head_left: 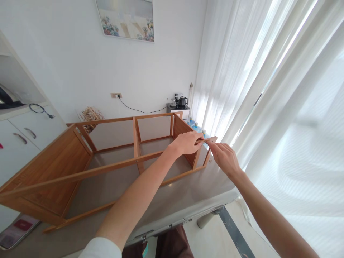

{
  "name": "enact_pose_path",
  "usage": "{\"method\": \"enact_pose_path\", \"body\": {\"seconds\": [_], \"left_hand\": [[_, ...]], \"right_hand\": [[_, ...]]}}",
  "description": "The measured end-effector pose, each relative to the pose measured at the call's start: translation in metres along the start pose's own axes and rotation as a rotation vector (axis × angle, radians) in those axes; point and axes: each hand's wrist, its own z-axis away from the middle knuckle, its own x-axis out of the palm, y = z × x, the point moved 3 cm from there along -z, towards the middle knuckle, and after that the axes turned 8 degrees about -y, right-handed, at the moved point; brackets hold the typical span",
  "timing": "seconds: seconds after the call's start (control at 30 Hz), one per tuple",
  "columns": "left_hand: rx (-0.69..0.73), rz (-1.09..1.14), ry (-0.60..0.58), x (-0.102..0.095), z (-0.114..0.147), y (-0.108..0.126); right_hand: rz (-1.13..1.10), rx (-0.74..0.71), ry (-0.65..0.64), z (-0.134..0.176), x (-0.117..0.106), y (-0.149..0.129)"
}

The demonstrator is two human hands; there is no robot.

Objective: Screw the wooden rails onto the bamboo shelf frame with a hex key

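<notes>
A wooden frame [107, 172], like a small shelf unit with slim rails and solid end panels, lies on a grey table. My left hand [185, 144] reaches across to its right end, fingers closed around the upper rail near the corner. Close beside it, my right hand [224, 157] is closed in a pinch at the same corner. Something small and thin shows between the fingertips of both hands, but I cannot make out what it is. The rail's tip [214, 139] sticks out just beyond my fingers.
A phone [20, 229] lies on the grey table [199, 186] at the left front. A black kettle [182, 101] and a coffee maker stand on a low cabinet at the back, with large water bottles [197, 127] nearby. White curtains [295, 125] hang close on the right.
</notes>
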Motion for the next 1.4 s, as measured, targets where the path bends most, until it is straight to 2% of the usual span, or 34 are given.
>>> {"method": "enact_pose_path", "body": {"seconds": [0.13, 0.2, 0.3, 0.37, 0.43, 0.57, 0.63, 0.7, 0.77, 0.83, 0.93, 1.03, 1.13, 1.4], "left_hand": [[0.012, 0.001, 0.017, -0.001, 0.0, -0.001], [0.014, -0.014, 0.025, -0.001, 0.001, 0.0], [0.037, -0.054, 0.036, 0.002, 0.001, 0.002], [0.06, -0.087, 0.047, 0.004, 0.0, 0.003], [0.091, -0.13, 0.077, 0.003, -0.001, 0.005], [0.202, -0.186, 0.233, -0.013, 0.012, 0.021], [0.231, -0.121, 0.334, -0.021, 0.031, 0.034], [0.239, -0.009, 0.409, -0.02, 0.056, 0.044], [0.274, 0.078, 0.389, -0.003, 0.08, 0.049], [0.249, 0.14, 0.306, 0.028, 0.099, 0.045], [0.119, 0.251, 0.226, 0.079, 0.114, 0.027], [0.007, 0.327, 0.21, 0.115, 0.118, 0.008], [-0.036, 0.356, 0.2, 0.13, 0.116, -0.001], [-0.197, 0.318, 0.184, 0.146, 0.092, -0.01]], "right_hand": [[-0.103, 0.127, -0.038, 0.008, -0.002, 0.001], [-0.25, 0.234, -0.095, 0.024, 0.008, 0.012], [-0.448, 0.391, -0.234, 0.061, 0.042, 0.038], [-0.449, 0.566, -0.32, 0.087, 0.068, 0.056], [-0.423, 0.633, -0.344, 0.106, 0.09, 0.067], [-0.374, 0.695, -0.337, 0.118, 0.118, 0.072], [-0.351, 0.722, -0.319, 0.115, 0.126, 0.071], [-0.333, 0.743, -0.298, 0.111, 0.134, 0.07], [-0.325, 0.753, -0.284, 0.109, 0.139, 0.069], [-0.323, 0.758, -0.283, 0.107, 0.144, 0.069], [-0.32, 0.764, -0.294, 0.107, 0.147, 0.07], [-0.315, 0.764, -0.302, 0.104, 0.148, 0.07], [-0.311, 0.757, -0.307, 0.101, 0.147, 0.068], [-0.354, 0.692, -0.274, 0.1, 0.134, 0.06]]}}
